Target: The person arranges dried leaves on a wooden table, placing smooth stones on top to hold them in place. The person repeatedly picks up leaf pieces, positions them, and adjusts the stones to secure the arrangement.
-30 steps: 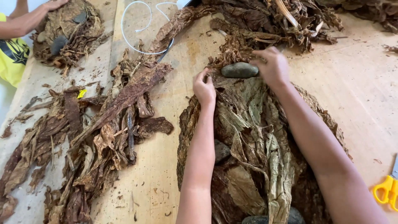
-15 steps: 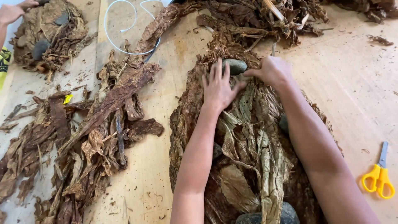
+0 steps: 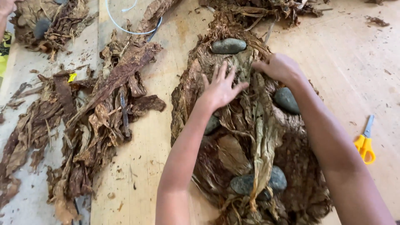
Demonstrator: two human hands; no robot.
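Head view, looking down on a pale wooden floor [image 3: 346, 62]. Centre: a broad stack of dried brown tobacco-like leaves [image 3: 250, 137], spread flat and weighted with smooth grey river stones. Left hand [image 3: 220, 86] lies flat on the stack's upper part, fingers splayed, palm down, released and grasping nothing. Right hand [image 3: 280, 67] at 1 o'clock from the left hand, knuckles up, fingers curled down into the leaf edge; the fingertips are hidden, so cannot tell if a leaf is pinched.

Stones: an oval grey stone [image 3: 228, 46] at 12 o'clock of the stack, just above both hands; a dark rounded stone [image 3: 286, 100] at 3 o'clock, partly under the right forearm; a small stone [image 3: 211, 124] half hidden by the left wrist; a large grey stone [image 3: 255, 183] at 6 o'clock, crossed by a leaf stem.

At 9 o'clock, a loose heap of torn dark-brown leaf scraps [image 3: 96, 112], cut off at the frame bottom. At 11 o'clock, a white looped cord [image 3: 125, 29]. At 3 o'clock near the edge, yellow-handled scissors [image 3: 366, 143]. Top-left corner: a second leaf pile [image 3: 50, 21] and another person's hand [image 3: 7, 6], mostly cut off
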